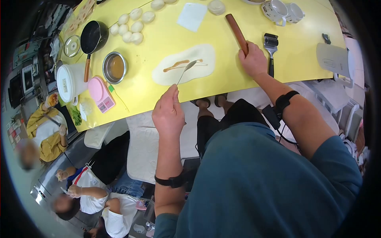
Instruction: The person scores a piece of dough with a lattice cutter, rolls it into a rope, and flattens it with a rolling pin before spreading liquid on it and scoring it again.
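My left hand [170, 111] is closed in a pinch on the handle of a metal spoon [191, 66]. The spoon's bowl rests at a streak of brown sauce [174, 66] on a flat oval sheet of dough [202, 55]. Off to the right, my right hand [254, 60] is wrapped round the near end of a brown wooden rolling pin [235, 29], which lies slanted on the table. A steel bowl [126, 63] containing brown sauce stands left of the dough sheet.
Several dough balls [136, 26] sit at the back of the yellow table [154, 103]. A black pan [94, 36], pink scale [101, 93] and white tub [66, 83] stand left; a dough roller cutter [271, 45] and cups [274, 11] are right. Other people [93, 194] work at lower left.
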Available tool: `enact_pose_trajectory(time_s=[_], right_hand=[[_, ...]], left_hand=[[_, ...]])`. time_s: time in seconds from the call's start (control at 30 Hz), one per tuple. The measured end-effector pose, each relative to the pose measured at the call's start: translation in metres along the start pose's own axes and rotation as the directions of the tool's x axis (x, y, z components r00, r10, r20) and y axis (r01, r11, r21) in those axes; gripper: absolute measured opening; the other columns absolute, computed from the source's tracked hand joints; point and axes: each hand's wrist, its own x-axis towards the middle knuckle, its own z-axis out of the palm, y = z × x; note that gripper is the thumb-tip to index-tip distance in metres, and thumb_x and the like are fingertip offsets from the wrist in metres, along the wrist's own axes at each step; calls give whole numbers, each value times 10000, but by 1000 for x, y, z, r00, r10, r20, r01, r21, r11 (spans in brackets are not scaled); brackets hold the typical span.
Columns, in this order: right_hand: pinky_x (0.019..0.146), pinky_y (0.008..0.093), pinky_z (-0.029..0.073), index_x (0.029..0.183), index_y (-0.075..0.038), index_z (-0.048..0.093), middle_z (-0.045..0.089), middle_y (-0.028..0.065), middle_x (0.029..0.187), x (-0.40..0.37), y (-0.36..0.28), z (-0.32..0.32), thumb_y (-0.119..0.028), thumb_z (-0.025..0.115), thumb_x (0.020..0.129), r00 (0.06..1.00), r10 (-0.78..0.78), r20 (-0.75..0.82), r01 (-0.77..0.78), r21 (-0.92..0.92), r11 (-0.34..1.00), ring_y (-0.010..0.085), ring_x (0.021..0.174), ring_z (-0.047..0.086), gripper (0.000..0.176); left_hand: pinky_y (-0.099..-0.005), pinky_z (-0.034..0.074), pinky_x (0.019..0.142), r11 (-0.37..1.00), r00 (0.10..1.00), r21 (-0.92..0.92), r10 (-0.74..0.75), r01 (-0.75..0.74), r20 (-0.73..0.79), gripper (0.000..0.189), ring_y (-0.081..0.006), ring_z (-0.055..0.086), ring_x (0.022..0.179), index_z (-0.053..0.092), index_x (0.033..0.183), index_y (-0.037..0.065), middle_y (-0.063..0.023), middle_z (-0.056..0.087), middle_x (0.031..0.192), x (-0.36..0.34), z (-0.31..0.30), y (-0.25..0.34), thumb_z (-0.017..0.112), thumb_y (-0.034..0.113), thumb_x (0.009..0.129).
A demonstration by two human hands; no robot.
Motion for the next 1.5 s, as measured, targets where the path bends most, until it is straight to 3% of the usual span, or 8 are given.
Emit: enact_pose_trajectory(time_s=[0.3,0.5,0.93,1.07,1.13,1.23,1.4,1.5], right_hand=[[905,537,567,1305,-85,610,700,183,1165,-1,-1,2,-366,620,965,1000,5,-19,-5,-5,1000,405,1045,684,441],[927,531,554,1330,-81,617,704,204,1173,-1,-6,-4,-366,636,971,999,30,19,-30,-36,999,406,1068,688,459],[907,541,557,1335,-99,606,700,196,1152,1,-2,1,-353,630,967,999,5,-36,-6,-26,1000,412,1044,687,447],[919,542,551,1330,-100,612,701,195,1169,-3,-6,-4,-354,627,974,999,41,-16,-41,-24,999,409,1062,686,438],[939,537,546,1345,-110,615,702,191,1196,-3,-9,-5,-354,620,985,998,52,-20,-53,-26,998,403,1097,681,435],[965,516,540,1386,-120,603,697,175,1259,-3,-13,-9,-360,626,988,996,86,14,-86,-2,996,394,1136,673,466],[955,506,542,1383,-106,598,694,178,1263,-2,-13,-5,-336,628,997,997,71,7,-71,1,997,393,1133,673,450],[947,506,543,1378,-98,596,695,180,1255,-3,-15,-6,-335,626,1001,998,69,-3,-69,-6,998,394,1128,673,447]], left_hand=[[-377,618,843,967,981,199,-130,158,-146,169,-295,787,954,773,1146,36,-152,799,1055,-20,-48,-45,666,104,1034],[-377,621,807,963,989,228,148,-141,-12,172,-318,778,914,764,1144,21,-165,794,1044,-23,-18,-38,684,59,997],[-382,619,794,991,990,-43,-126,123,-65,177,-287,772,869,745,1151,5,-147,794,995,-14,8,-62,660,105,1032],[-380,633,812,551,764,-607,-628,573,152,254,-251,765,883,689,1207,-40,-164,775,1022,-18,19,-92,612,169,1085],[-386,640,827,148,583,-759,-736,634,344,285,-245,754,891,646,1236,-57,-172,755,1023,-13,6,-109,585,186,1102],[-387,641,850,-91,554,-838,-711,538,433,282,-266,742,896,592,1257,-62,-177,725,1022,-5,-28,-155,557,175,1109],[-372,630,876,21,580,-906,-774,424,253,257,-246,730,894,588,1239,-48,-155,718,1016,36,-79,-228,550,171,1110],[-327,628,824,396,663,-798,-749,454,5,264,-209,722,868,631,1206,-73,-156,725,1014,66,-73,-267,563,162,1106]])
